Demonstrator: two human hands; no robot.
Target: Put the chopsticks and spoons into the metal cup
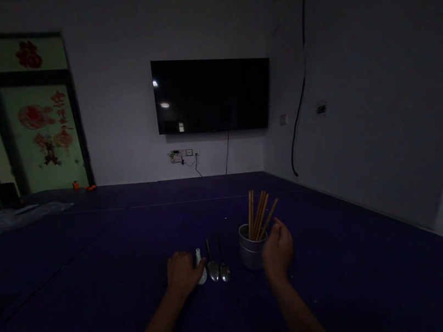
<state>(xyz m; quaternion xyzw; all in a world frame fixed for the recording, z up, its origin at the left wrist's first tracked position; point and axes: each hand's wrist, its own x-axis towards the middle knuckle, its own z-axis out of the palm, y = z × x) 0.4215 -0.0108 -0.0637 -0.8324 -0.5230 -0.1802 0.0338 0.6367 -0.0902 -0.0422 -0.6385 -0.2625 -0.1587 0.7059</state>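
Head view: purple table [93,252]; tin [252,254] w/ chopsticks [260,214], well in from far & R edges. R hand [278,249] curved by tin, can't tell if clamped. L hand [181,272] left of 2 metal spoons [214,271], thumb at white spoon [202,276], grip unclear.

The cup [251,254] hides the lower ends of the chopsticks [259,213]; the right hand [278,249] covers part of the cup's right side.

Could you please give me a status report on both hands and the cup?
Left hand at white spoon. Right hand at cup. Chopsticks leaning in cup. Two metal spoons between hands.
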